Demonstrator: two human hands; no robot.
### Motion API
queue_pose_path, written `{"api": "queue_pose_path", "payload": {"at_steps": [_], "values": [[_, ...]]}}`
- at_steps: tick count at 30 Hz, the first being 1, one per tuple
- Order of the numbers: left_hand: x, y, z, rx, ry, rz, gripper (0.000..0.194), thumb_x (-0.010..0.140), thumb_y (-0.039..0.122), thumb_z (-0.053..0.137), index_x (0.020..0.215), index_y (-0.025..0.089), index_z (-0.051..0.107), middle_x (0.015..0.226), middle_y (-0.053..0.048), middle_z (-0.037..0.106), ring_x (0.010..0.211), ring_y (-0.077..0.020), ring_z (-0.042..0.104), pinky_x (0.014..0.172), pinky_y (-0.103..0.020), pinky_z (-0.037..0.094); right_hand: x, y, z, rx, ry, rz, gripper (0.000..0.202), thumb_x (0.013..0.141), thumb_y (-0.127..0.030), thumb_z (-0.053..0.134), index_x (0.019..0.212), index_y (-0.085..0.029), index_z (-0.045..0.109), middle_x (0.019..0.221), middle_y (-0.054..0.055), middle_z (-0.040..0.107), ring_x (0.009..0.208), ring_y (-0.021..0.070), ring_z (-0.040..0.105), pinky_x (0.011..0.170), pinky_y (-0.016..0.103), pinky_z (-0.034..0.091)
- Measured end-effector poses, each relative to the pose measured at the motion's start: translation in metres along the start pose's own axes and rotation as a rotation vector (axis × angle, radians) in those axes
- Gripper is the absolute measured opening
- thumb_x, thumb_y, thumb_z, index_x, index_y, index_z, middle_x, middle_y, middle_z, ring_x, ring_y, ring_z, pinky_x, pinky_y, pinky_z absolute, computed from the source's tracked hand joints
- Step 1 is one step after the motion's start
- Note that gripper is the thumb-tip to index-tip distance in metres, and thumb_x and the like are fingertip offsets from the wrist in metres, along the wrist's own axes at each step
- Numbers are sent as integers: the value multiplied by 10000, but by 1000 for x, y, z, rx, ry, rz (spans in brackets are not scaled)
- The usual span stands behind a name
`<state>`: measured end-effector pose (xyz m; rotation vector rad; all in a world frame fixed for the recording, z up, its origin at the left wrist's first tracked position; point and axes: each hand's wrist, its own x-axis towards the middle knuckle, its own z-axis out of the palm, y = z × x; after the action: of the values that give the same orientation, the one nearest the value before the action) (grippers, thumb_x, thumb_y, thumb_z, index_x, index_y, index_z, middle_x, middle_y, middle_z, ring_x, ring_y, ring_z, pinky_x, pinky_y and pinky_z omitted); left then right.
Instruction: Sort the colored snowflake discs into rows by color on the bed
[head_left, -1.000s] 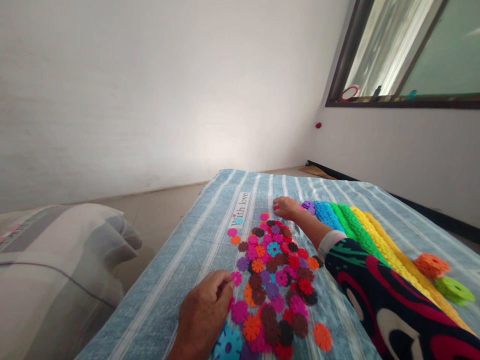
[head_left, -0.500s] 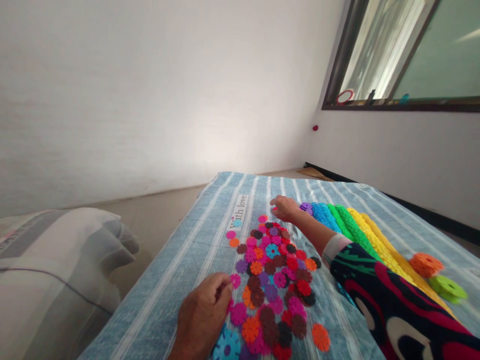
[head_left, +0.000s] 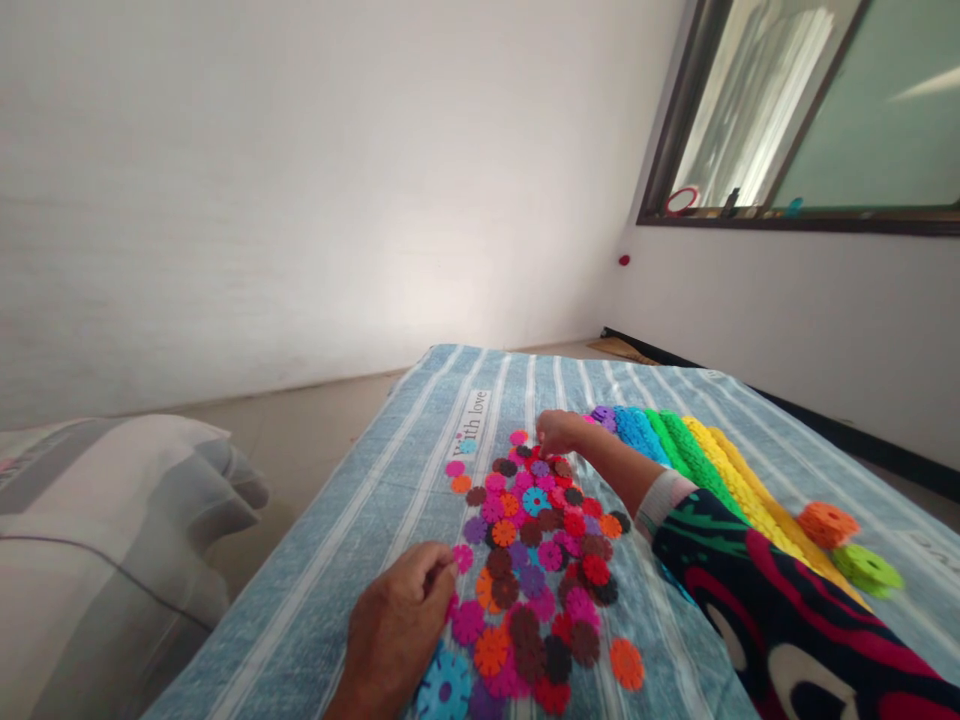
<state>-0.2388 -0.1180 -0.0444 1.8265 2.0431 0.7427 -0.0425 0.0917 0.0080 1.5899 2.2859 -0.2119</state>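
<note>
Many notched plastic discs in pink, red, brown, black, orange, purple and blue (head_left: 535, 501) lie in a loose pile on a striped blue cloth (head_left: 360, 500). At the pile's left edge my left hand (head_left: 401, 620) is closed, with a bit of pink showing by its fingertips; what it grips is mostly hidden. My right hand (head_left: 556, 432) reaches to the far end of the pile, fingers curled down at the discs there. Whether it holds one cannot be made out.
Long rows of stacked discs, purple (head_left: 604, 414), blue (head_left: 641, 432), green (head_left: 701, 460) and yellow (head_left: 739, 480), run along the right. Short orange (head_left: 826, 522) and lime (head_left: 868, 568) stacks lie beyond them. A cloth-covered shape (head_left: 112, 540) is at the left.
My right hand has moved slightly nearer, down onto the far end of the pile. A pink disc now shows by the purple stack. My left hand has hardly moved; the view has shifted a little.
</note>
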Motion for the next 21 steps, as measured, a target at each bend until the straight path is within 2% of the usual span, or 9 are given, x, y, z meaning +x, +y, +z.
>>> {"api": "queue_pose_path", "payload": {"at_steps": [7,14,18,21], "values": [[0,0,1,18,-22,-10,231,816,298,413,744,219,617,707,25,645,687,-132,597,603,-218,369,5,2,-2,110,-59,18,271,902,-327,566,1103,-146,587,1102,65,604,944,202,605,799,390,517],[2,-1,2,18,-14,2,231,810,299,418,737,216,621,709,21,649,685,-133,598,604,-218,371,12,5,2,354,-71,43,292,906,-322,561,1138,-145,570,1130,71,591,951,207,601,797,394,520],[2,-1,1,5,0,1,221,801,294,428,730,217,623,699,27,650,671,-128,595,598,-213,370,12,13,8,527,-40,39,266,908,-311,560,1111,-140,578,1075,62,608,881,180,616,740,354,536],[1,0,2,1,4,-4,218,798,295,432,725,220,623,697,29,649,663,-125,593,593,-210,368,14,24,9,660,37,37,246,908,-303,561,1087,-136,586,1040,55,617,842,165,620,707,330,540]]}}
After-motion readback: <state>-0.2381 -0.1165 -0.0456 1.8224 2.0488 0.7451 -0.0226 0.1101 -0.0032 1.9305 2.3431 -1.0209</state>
